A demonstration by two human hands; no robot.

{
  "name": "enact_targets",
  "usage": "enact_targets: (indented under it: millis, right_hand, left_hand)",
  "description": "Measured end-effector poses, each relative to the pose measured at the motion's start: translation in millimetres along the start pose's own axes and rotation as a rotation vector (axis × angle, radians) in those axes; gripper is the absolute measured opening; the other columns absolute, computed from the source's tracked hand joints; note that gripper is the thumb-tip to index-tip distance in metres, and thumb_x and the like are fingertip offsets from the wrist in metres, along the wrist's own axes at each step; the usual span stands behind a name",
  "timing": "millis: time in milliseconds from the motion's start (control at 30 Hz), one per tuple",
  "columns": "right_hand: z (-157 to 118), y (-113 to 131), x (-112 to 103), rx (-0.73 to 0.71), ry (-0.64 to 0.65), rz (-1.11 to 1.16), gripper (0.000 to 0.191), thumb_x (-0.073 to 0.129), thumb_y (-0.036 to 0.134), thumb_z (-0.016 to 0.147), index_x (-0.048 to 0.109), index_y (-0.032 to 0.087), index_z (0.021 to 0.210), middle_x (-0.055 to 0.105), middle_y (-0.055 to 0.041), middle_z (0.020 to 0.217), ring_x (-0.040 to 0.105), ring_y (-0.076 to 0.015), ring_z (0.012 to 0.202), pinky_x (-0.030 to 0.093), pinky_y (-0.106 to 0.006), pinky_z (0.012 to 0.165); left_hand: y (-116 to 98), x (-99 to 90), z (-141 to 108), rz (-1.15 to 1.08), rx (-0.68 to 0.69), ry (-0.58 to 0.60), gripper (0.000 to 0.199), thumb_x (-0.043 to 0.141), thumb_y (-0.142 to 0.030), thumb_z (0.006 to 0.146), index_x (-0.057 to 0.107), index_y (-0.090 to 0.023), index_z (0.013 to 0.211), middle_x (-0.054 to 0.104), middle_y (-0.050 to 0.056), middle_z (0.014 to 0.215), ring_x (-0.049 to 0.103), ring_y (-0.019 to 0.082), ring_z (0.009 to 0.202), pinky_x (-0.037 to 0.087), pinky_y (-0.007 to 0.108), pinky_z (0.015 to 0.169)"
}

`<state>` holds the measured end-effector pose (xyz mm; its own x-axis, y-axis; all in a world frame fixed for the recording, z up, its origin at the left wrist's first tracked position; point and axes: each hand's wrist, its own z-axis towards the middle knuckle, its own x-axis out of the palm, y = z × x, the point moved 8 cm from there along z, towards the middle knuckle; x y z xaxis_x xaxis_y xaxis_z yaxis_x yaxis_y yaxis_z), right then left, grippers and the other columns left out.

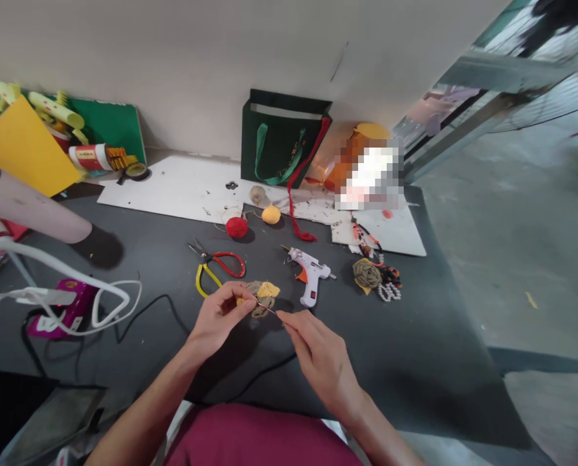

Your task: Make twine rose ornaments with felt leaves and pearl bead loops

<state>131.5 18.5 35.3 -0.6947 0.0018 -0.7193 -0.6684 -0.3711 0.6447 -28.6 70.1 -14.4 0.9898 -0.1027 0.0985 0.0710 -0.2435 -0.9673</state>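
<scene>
Between thumb and fingers, my left hand [223,315] pinches a crocheted piece [268,301] in grey-brown and yellow yarn. My right hand [318,349] is closed on a thin metal crochet hook [268,309], whose tip meets the piece beside my left thumb. Just beyond my left hand lie scissors [215,264] with one red and one yellow handle, blades apart. A white hot glue gun [310,275] with an orange trigger rests past my right hand. Farther back are a red yarn ball [237,226], a yellow yarn ball [271,214] and a beige yarn ball [257,194].
A dark green paper bag [283,145] stands against the wall. To the right lie a grey-brown crocheted piece [367,274] and a beaded string [389,292]. At left, white cables [109,291] run over a magenta box [68,309]. A black cord crosses the grey table [415,362].
</scene>
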Motion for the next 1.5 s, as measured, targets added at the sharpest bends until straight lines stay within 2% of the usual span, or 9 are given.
enact_targets:
  millis: [100,300,667,900,1133,1333,1500]
  right_hand:
    - [-3,0,0,0.036,-0.061,0.02,0.027,0.042,0.014,0.095,0.064,0.021,0.11,0.069,-0.0059,0.086,0.066,-0.0167,0.079,0.055,-0.027,0.07]
    - [-7,-2,1,0.109,-0.158,0.101,0.024,0.045,0.013,0.093,0.064,0.02,0.106,0.067,-0.0049,0.085,0.066,-0.0157,0.078,0.056,-0.025,0.071]
    - [-8,-3,1,0.137,-0.175,0.175,0.024,0.046,0.013,0.092,0.065,0.02,0.104,0.068,-0.0056,0.085,0.067,-0.0167,0.079,0.057,-0.027,0.072]
    - [-14,-4,4,0.102,-0.138,0.082,0.026,0.044,0.011,0.094,0.064,0.021,0.109,0.066,-0.0063,0.088,0.066,-0.0166,0.08,0.055,-0.027,0.071]
    - [-16,-4,3,0.116,-0.078,0.055,0.028,0.042,0.013,0.095,0.063,0.021,0.111,0.066,-0.0072,0.088,0.065,-0.0171,0.079,0.055,-0.027,0.071]
    - [-14,-6,3,0.158,-0.062,0.172,0.022,0.044,0.015,0.094,0.063,0.019,0.105,0.067,-0.0063,0.087,0.066,-0.0164,0.079,0.055,-0.024,0.072]
    - [-16,-3,0,0.145,-0.02,0.083,0.026,0.039,0.015,0.096,0.062,0.018,0.108,0.066,-0.0071,0.086,0.066,-0.0168,0.077,0.054,-0.026,0.069]
  left_hand:
    - [0,-2.2,-1,-0.019,0.008,-0.033,0.021,0.075,-0.036,0.069,0.066,-0.017,0.069,0.062,0.003,0.079,0.055,0.014,0.069,0.042,0.025,0.065]
    - [0,-2.3,-3,-0.096,0.04,-0.089,0.021,0.079,-0.034,0.064,0.069,-0.016,0.067,0.062,0.005,0.09,0.059,0.016,0.082,0.045,0.026,0.073]
    - [23,-2.8,-3,-0.247,-0.108,-0.134,0.024,0.083,-0.034,0.059,0.07,-0.016,0.068,0.065,0.004,0.087,0.057,0.013,0.073,0.044,0.023,0.066]
    - [25,-0.5,-4,-0.321,-0.146,-0.139,0.025,0.085,-0.03,0.056,0.069,-0.015,0.068,0.066,0.003,0.083,0.058,0.012,0.07,0.045,0.023,0.066]
    - [29,4.3,-5,-0.399,-0.259,-0.13,0.033,0.089,-0.024,0.048,0.068,-0.014,0.072,0.065,-0.001,0.068,0.058,0.009,0.064,0.045,0.021,0.064]
    - [31,0.0,-7,-0.384,-0.204,-0.17,0.029,0.087,-0.021,0.051,0.069,-0.015,0.071,0.066,0.0,0.08,0.059,0.009,0.068,0.047,0.019,0.065]
    - [27,-0.2,-7,-0.346,-0.163,-0.164,0.026,0.086,-0.02,0.053,0.069,-0.014,0.071,0.066,0.001,0.086,0.061,0.009,0.073,0.049,0.019,0.067]
